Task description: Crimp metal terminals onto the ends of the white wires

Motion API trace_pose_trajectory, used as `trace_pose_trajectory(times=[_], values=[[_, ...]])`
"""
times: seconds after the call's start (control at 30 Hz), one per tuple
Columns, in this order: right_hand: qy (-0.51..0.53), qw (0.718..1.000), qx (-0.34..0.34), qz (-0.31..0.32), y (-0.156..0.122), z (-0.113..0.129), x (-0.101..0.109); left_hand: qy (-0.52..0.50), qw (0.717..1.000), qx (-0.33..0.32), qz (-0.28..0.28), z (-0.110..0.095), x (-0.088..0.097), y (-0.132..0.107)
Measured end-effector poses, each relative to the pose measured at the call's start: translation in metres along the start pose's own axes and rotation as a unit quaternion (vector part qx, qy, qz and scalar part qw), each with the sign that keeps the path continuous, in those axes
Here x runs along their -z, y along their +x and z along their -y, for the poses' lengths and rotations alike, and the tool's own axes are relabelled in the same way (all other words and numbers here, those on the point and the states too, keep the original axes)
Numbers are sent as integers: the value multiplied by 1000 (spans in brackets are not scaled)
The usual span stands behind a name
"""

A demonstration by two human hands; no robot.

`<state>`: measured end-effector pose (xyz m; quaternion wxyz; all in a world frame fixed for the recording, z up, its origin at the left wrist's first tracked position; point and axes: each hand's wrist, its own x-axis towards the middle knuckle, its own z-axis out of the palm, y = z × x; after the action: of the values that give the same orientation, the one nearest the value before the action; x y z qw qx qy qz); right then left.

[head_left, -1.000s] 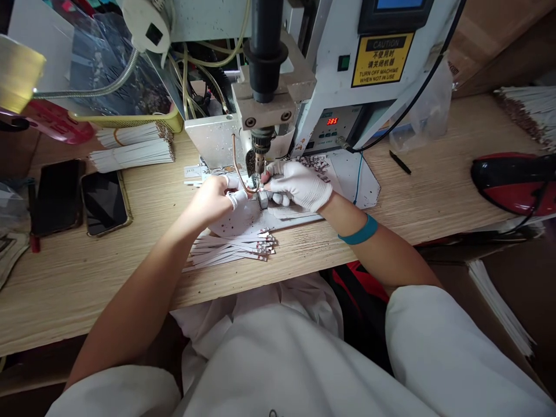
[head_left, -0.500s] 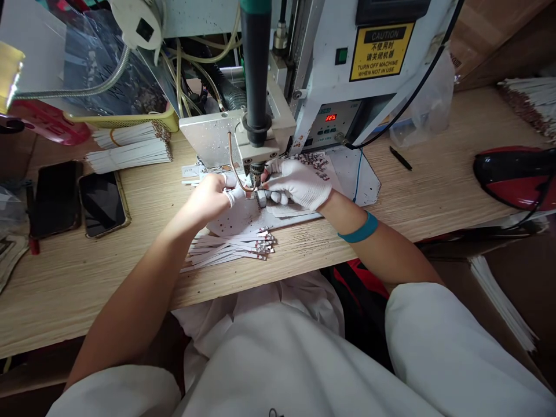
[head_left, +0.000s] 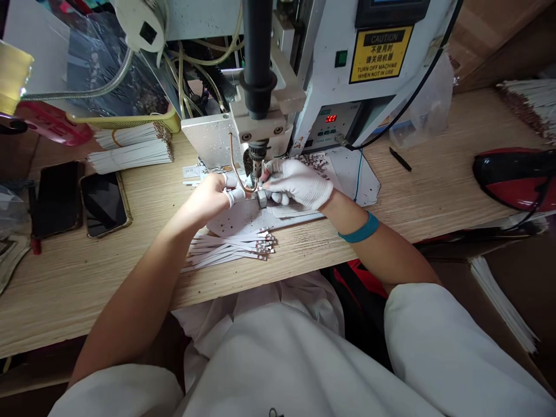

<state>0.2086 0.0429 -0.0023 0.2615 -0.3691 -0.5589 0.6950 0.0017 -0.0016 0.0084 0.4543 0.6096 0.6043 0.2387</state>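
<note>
My left hand [head_left: 215, 196], bare but for white finger covers, is pinched just left of the small metal block [head_left: 262, 198] under the machine head [head_left: 258, 128]. My right hand [head_left: 299, 183], in a white glove, is curled close on the block's right side, fingertips pressed at the tip of the head. What the fingers pinch is too small to name. A fan of thin white strips [head_left: 230, 247] with marked ends lies on the wooden table [head_left: 65, 272] just below my hands.
Two phones [head_left: 104, 202] lie at the left, beside bundles of white strips [head_left: 130, 155] and a yellow basket [head_left: 130, 120]. A yellow caution label [head_left: 376, 53] and a red digital readout [head_left: 330, 119] are on the machine. A red and black object [head_left: 515, 178] sits at the right.
The machine head dropped onto the block half a second ago and has risen again. Both hands stay pinched at the block.
</note>
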Motion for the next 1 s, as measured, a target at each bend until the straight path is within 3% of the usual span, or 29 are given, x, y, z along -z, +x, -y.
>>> trace_pose_trajectory(times=[0.13, 0.2, 0.27, 0.43, 0.5, 0.6, 0.67, 0.8, 0.87, 1.0], values=[[-173, 980, 70, -63, -4, 9, 28, 50, 998, -17, 45, 0, 8, -10], [-298, 945, 104, -89, -5, 10, 42, 98, 990, -19, 99, 0, 10, -17], [-390, 909, 127, -78, -5, 9, 51, 149, 981, -31, 117, -1, 9, -21], [-501, 859, 93, -42, -3, 6, 49, 299, 949, -88, -39, 5, -5, -15], [-521, 850, 66, -32, -5, 6, 45, 337, 932, -115, -61, 9, -9, -10], [-516, 854, 61, -26, -9, 8, 40, 340, 928, -144, -51, 14, -11, -5], [-487, 871, 49, -38, -12, 10, 37, 321, 935, -146, -45, 14, -8, -4], [-267, 962, -9, -55, -15, 13, 30, 261, 960, -102, -25, 9, -1, -7], [-157, 987, 21, -37, -13, 11, 25, 236, 968, -80, -14, 7, 2, -8], [-72, 994, 76, -17, -5, 0, 14, 179, 982, -66, 6, 7, 4, -10]])
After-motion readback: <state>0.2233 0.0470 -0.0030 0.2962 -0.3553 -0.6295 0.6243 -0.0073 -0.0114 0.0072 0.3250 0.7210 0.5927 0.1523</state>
